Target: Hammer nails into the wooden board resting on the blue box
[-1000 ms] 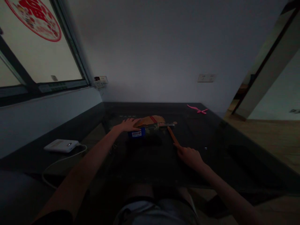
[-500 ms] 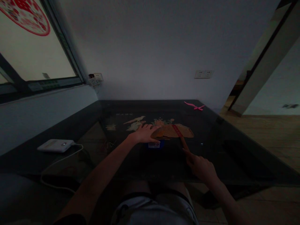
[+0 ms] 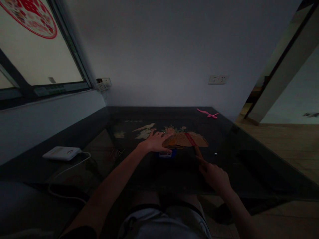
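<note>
My left fingers (image 3: pixel 156 142) spread apart against the brown, red-banded piece (image 3: pixel 180 140) above the dark glossy table (image 3: pixel 219 172); my right hand (image 3: pixel 216 176) grips the wooden handle (image 3: pixel 198 152). The blue box's label (image 3: pixel 165 154) is unreadable. A pale wall (image 3: pixel 159 59) stands behind.

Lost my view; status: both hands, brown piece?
Left hand on brown piece, left end. Right hand gripping wooden handle. Blue box at near edge, blocking unclear.

Tan half-round pc (image 3: pixel 178 140) w/ red stripe by blue box (image 3: pixel 173 153), dk tbl (image 3: pixel 139 171); brn stick (image 3: pixel 197 151) slanted.
</note>
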A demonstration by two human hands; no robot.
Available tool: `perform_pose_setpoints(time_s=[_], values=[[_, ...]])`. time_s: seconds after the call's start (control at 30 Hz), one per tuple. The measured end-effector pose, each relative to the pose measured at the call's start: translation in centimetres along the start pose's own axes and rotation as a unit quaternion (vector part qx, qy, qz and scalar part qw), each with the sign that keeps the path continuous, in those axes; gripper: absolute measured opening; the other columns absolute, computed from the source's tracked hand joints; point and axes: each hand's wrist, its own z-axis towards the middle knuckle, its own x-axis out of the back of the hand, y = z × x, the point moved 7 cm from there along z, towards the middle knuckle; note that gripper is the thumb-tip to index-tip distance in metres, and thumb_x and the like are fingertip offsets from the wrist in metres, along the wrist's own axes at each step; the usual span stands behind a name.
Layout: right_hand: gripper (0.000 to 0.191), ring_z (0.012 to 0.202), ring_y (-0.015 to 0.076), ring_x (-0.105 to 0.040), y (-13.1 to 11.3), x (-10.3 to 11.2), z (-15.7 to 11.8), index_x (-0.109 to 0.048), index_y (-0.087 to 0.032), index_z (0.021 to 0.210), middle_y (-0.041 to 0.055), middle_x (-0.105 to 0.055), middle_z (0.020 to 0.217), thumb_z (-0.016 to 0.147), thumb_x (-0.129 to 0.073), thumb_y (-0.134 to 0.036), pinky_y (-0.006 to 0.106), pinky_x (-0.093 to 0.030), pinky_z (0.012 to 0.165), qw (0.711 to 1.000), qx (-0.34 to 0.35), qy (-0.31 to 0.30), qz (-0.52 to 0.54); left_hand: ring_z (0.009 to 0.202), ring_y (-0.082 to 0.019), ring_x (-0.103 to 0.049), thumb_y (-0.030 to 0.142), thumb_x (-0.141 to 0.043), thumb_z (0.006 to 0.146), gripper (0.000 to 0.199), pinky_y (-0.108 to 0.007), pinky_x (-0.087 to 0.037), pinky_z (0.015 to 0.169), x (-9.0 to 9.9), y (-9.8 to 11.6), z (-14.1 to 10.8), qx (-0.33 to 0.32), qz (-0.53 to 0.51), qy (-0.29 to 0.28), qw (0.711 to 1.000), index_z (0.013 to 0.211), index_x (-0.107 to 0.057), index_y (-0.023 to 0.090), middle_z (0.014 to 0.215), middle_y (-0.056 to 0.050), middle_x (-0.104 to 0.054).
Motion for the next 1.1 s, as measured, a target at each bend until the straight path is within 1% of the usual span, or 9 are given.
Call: perform_pose_setpoints(time_s=[0.33, 0.43, 0.53, 0.6, 0.67, 0.77, 0.87, 0.97, 1.1], values=[[0.049, 0.085, 0.0297, -0.068, 0.4, -0.6, 0.6, -0.036, -0.036, 0.138, 0.0112, -0.071, 0.100, 0.090, -0.032, -0.039, 0.037, -0.048, 0.065, 1.000, 0.003, -0.023, -0.002, 0.128, -0.037, -0.032, 0.080, -0.042, 0.064, 0.096, -0.059, -0.011, 0.104, 0.0, 0.5, 0.7, -0.003, -0.002, -0.015, 1.000, 0.143, -0.016, 0.033, 0.140, -0.013, -0.039], [0.049, 0.086, 0.0311, -0.067, 0.6, -0.8, 0.7, -0.036, -0.037, 0.138, 0.0114, -0.071, 0.101, 0.090, -0.029, -0.039, 0.039, -0.048, 0.065, 1.000, 0.003, -0.023, 0.012, 0.134, -0.038, -0.022, 0.079, -0.045, 0.062, 0.099, -0.060, -0.010, 0.105, 0.8, 0.9, 0.6, -0.001, -0.002, -0.007, 1.000, 0.144, -0.014, 0.033, 0.147, -0.013, -0.027], [0.049, 0.085, 0.0316, -0.068, 0.6, -0.9, 0.7, -0.037, -0.037, 0.138, 0.0110, -0.071, 0.098, 0.089, -0.030, -0.040, 0.039, -0.048, 0.065, 1.000, 0.003, -0.017, 0.015, 0.137, -0.035, -0.013, 0.075, -0.039, 0.071, 0.091, -0.058, -0.011, 0.106, 2.9, 0.1, -0.9, 0.005, -0.020, 0.062, 0.998, 0.145, -0.009, 0.032, 0.152, -0.010, -0.015], [0.049, 0.084, 0.0311, -0.068, 0.6, -0.8, 0.6, -0.037, -0.038, 0.138, 0.0104, -0.072, 0.097, 0.089, -0.030, -0.039, 0.038, -0.048, 0.064, 1.000, 0.008, -0.012, 0.015, 0.136, -0.028, -0.022, 0.065, -0.029, 0.083, 0.072, -0.051, -0.015, 0.109, 4.2, -1.9, -3.1, 0.017, -0.045, 0.135, 0.990, 0.144, -0.013, 0.029, 0.150, -0.008, -0.022], [0.049, 0.084, 0.0306, -0.068, 0.5, -0.7, 0.6, -0.037, -0.038, 0.138, 0.0098, -0.071, 0.099, 0.089, -0.031, -0.039, 0.038, -0.048, 0.064, 1.000, 0.008, -0.010, 0.018, 0.132, -0.022, -0.032, 0.054, -0.022, 0.090, 0.060, -0.041, -0.023, 0.109, 4.1, -5.5, -6.0, 0.047, -0.069, 0.196, 0.977, 0.142, -0.022, 0.025, 0.145, -0.007, -0.034], [0.049, 0.084, 0.0309, -0.068, 0.4, -0.6, 0.6, -0.040, -0.037, 0.137, 0.0100, -0.071, 0.098, 0.089, -0.031, -0.039, 0.038, -0.048, 0.064, 1.000, 0.000, -0.013, 0.021, 0.126, -0.022, -0.040, 0.052, -0.028, 0.089, 0.059, -0.036, -0.029, 0.107, 0.6, -12.6, -10.3, 0.132, -0.062, 0.186, 0.972, 0.137, -0.034, 0.019, 0.138, -0.008, -0.044], [0.049, 0.083, 0.0316, -0.068, 0.4, -0.7, 0.6, -0.041, -0.036, 0.136, 0.0101, -0.072, 0.098, 0.089, -0.031, -0.040, 0.039, -0.048, 0.064, 1.000, -0.002, -0.006, 0.022, 0.128, -0.022, -0.038, 0.049, -0.029, 0.089, 0.055, -0.036, -0.027, 0.109, -4.5, -17.6, -13.5, 0.161, -0.032, 0.103, 0.981, 0.133, -0.042, 0.019, 0.138, -0.008, -0.044], [0.049, 0.084, 0.0311, -0.068, 0.5, -0.8, 0.7, -0.038, -0.037, 0.137, 0.0091, -0.072, 0.098, 0.089, -0.033, -0.040, 0.038, -0.048, 0.064, 1.000, -0.001, -0.004, 0.022, 0.135, -0.022, -0.027, 0.044, -0.026, 0.090, 0.053, -0.041, -0.022, 0.110, -8.0, -19.1, -15.1, 0.149, -0.010, 0.031, 0.988, 0.137, -0.037, 0.023, 0.147, -0.005, -0.032], [0.049, 0.084, 0.0300, -0.068, 0.5, -0.7, 0.6, -0.038, -0.038, 0.137, 0.0083, -0.072, 0.098, 0.089, -0.033, -0.038, 0.037, -0.048, 0.064, 1.000, -0.006, -0.007, 0.020, 0.138, -0.022, -0.019, 0.043, -0.021, 0.092, 0.052, -0.048, -0.016, 0.110, -9.1, -18.3, -15.4, 0.144, -0.003, 0.000, 0.990, 0.142, -0.024, 0.030, 0.151, -0.003, -0.018]])
